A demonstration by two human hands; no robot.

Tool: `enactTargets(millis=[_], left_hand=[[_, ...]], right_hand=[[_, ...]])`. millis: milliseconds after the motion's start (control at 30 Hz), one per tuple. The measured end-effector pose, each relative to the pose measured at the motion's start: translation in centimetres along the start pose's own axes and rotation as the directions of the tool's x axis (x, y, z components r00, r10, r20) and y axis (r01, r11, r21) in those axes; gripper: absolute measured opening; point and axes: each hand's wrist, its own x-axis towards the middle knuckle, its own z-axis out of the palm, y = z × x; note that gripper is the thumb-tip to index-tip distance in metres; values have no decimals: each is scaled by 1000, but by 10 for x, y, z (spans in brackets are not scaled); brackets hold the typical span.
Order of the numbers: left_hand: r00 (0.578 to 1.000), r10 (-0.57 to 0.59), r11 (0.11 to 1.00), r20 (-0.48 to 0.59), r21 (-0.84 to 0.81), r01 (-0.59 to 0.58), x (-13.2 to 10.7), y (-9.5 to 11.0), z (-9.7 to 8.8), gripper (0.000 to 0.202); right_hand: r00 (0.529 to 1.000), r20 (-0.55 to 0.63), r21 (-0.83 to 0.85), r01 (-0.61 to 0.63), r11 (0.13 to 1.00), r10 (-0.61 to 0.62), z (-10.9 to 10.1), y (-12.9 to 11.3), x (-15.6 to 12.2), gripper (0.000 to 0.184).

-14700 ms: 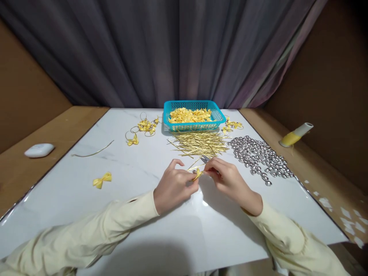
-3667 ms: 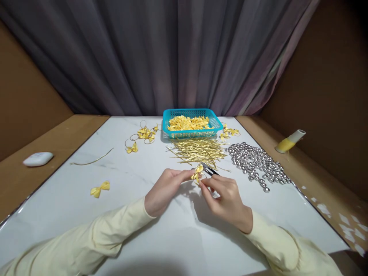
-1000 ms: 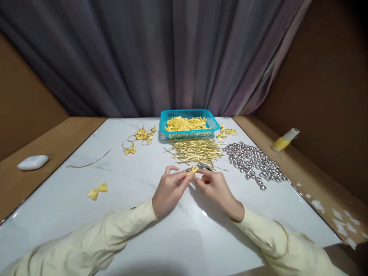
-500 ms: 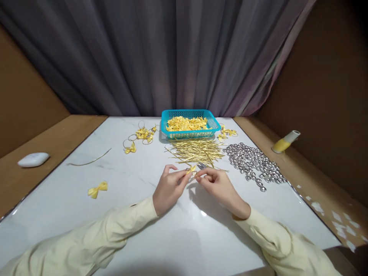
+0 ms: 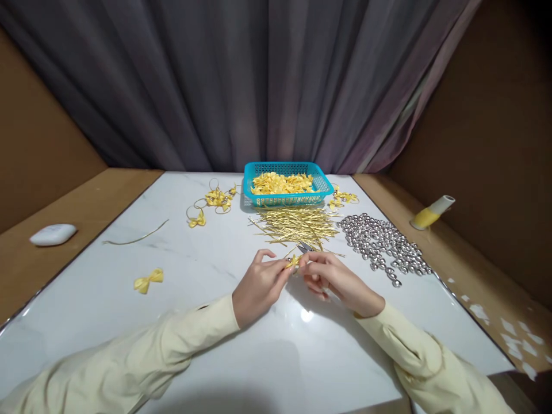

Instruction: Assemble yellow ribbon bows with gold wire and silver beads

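Observation:
My left hand (image 5: 259, 282) and my right hand (image 5: 330, 277) meet at the middle of the white table (image 5: 181, 310). Both pinch one small yellow ribbon bow (image 5: 294, 262) between thumb and fingertips, with a small silver bead at its left end. Just beyond my fingers lie a pile of gold wire ties (image 5: 297, 224) and the tip of dark scissors (image 5: 306, 248). A heap of silver beads (image 5: 382, 244) spreads to the right of my right hand.
A blue basket (image 5: 319, 179) full of yellow bows stands at the back. Finished bows with gold loops (image 5: 215, 200) lie to its left, others (image 5: 342, 198) to its right. A loose bow (image 5: 148, 280), a gold tie (image 5: 135, 237), a white case (image 5: 53, 234) and a yellow spool (image 5: 431, 213) lie around.
Both hands keep pinching the same bow and have shifted slightly. My right hand's lower fingers have spread away from the bow. The view has moved a little.

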Motion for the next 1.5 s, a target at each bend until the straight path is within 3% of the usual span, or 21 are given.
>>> enactTargets(millis=[167, 300, 667, 867, 1367, 1500], left_hand=[[1000, 11, 1000, 23, -28, -11, 0, -1, 1, 20], [1000, 16, 998, 22, -61, -14, -1, 0, 0, 18], [1000, -8, 998, 1, -67, 9, 0, 2, 2, 17], [999, -47, 997, 2, -64, 47, 0, 1, 4, 17], [972, -216, 961, 90, -155, 228, 1, 4, -2, 20], [967, -245, 951, 67, -180, 253, 2, 4, -2, 22]], right_hand=[[996, -64, -179, 56, 982, -68, 4, 3, 1, 19], [980, -111, -389, 109, 915, -164, 7, 10, 3, 23], [951, -89, -703, 152, 695, -297, 8, 4, 1, 25], [942, -63, -755, 170, 634, -328, 7, 4, 1, 27], [944, -34, -752, 193, 630, -329, 4, 4, 0, 31], [940, -26, -767, 200, 610, -341, 3, 7, 1, 27]])
